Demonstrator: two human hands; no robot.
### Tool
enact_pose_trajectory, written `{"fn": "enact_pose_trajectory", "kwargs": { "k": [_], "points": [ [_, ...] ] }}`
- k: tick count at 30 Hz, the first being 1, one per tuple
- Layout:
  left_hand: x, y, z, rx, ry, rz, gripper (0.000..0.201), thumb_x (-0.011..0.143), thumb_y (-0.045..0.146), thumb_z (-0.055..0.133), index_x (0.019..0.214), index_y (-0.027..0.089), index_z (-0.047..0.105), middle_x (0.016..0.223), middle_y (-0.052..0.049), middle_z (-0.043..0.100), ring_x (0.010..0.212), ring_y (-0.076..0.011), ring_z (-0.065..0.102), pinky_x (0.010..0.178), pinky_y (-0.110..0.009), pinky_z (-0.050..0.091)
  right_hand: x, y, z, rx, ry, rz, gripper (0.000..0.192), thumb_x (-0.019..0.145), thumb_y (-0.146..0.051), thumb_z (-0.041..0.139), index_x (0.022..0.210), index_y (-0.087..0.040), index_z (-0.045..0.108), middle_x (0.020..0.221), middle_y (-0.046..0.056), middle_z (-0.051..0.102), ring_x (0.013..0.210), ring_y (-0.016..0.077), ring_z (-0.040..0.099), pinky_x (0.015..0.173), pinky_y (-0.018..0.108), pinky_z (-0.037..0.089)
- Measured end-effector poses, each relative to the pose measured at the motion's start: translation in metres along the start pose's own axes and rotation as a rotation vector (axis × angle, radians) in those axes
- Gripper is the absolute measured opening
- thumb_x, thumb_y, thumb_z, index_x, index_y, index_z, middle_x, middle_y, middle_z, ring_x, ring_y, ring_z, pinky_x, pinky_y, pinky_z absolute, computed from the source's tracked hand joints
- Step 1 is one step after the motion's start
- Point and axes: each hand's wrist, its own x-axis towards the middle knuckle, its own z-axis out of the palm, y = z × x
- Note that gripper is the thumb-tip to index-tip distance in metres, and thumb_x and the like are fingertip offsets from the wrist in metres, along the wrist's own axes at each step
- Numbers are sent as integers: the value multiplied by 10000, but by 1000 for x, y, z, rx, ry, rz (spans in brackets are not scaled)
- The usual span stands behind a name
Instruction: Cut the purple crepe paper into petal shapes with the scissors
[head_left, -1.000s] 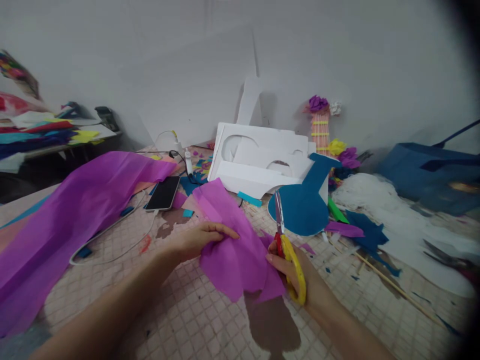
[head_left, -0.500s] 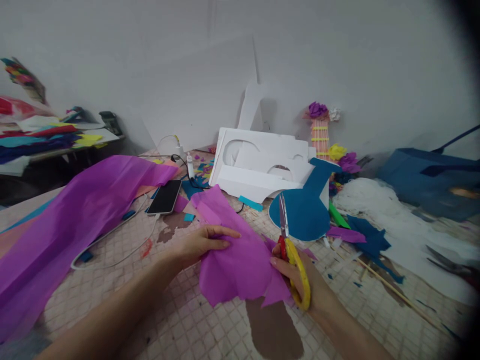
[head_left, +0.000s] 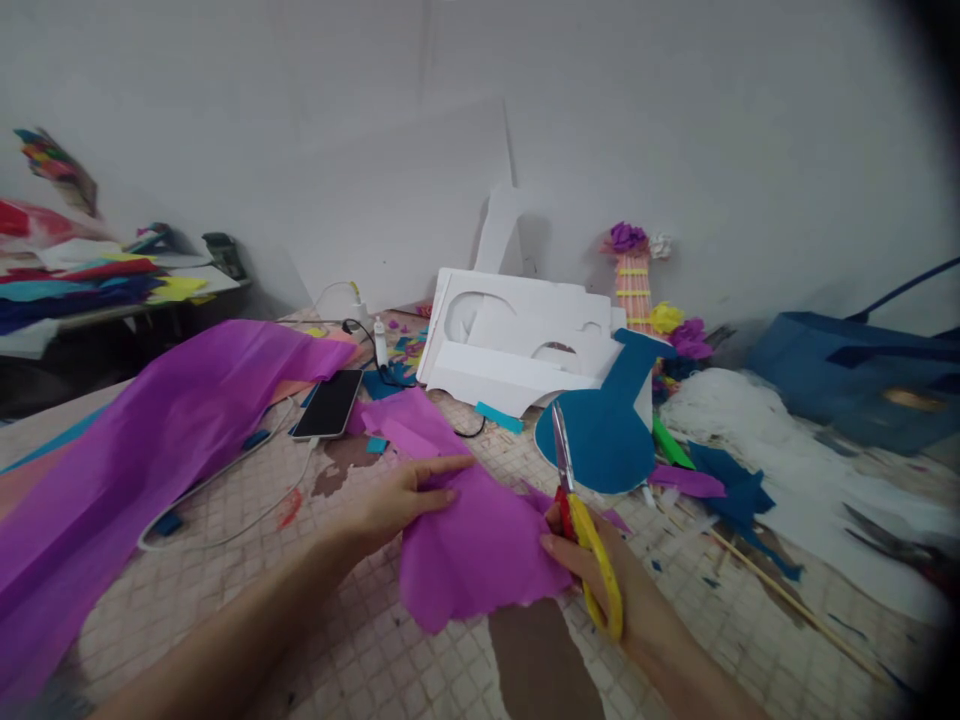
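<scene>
While the left hand [head_left: 420, 497] pinches one small purple sheet [head_left: 480, 545] in the near middle, with some fingers hidden under it, the right hand [head_left: 601, 560] grips one pair of scissors [head_left: 576, 512] at the sheet's right edge. Whether the blades [head_left: 562, 446] are fully closed, I cannot tell. One longer purple sheet [head_left: 187, 420] is cut off at left. One phone [head_left: 328, 405] lies between both sheets; one blue cutout [head_left: 600, 440] is farther, rightward.

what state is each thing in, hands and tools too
left hand: holding purple paper
right hand: holding scissors
purple paper: creased
scissors: blades closed or nearly so
phone: screen dark, cable plugged in
white bottle: upright
metal tool: jaws look parted
white cardboard: holes cut through
</scene>
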Motion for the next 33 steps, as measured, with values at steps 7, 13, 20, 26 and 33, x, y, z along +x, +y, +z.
{"fn": "enact_pose_trajectory", "kwargs": {
  "k": [7,13,20,26,33],
  "points": [
    [1,-1,-3,-84,153,-77,444,703,325,691,1125,196,640,1064,-63,648,899,-184,553,734,-249,409,-1,-5,1,8,7,12,302,551,-337,728,716,-218,504,586,-74,472,468,88,391,416,208,272],
    [-11,-8,-16,18,213,-74,422,669,354,722,1051,184,667,878,-37,652,721,-145,543,609,-222,399,-1,-2,0,-9,-20,-3,295,561,-332,741,692,-199,513,562,-74,460,483,89,384,447,210,284],
    [-30,-3,-10,-407,16,-241,391,692,271,726,1066,180,658,957,-65,671,791,-156,603,686,-244,457,-3,0,-1,-7,-87,-15,315,571,-355,766,688,-194,521,584,-61,480,513,106,420,478,225,318],
    [-32,1,3,-348,33,-260,485,581,221,803,1044,169,669,946,-55,684,752,-147,605,684,-244,460,-3,3,-3,9,-100,5,293,582,-330,751,716,-203,524,614,-60,493,498,96,403,438,212,274],
    [-27,-3,7,-170,101,-159,274,630,241,723,894,166,735,890,-39,692,649,-112,532,589,-214,371,-4,3,1,7,-109,31,292,594,-335,734,749,-223,514,588,-70,492,460,95,387,425,216,267]
  ]
}}
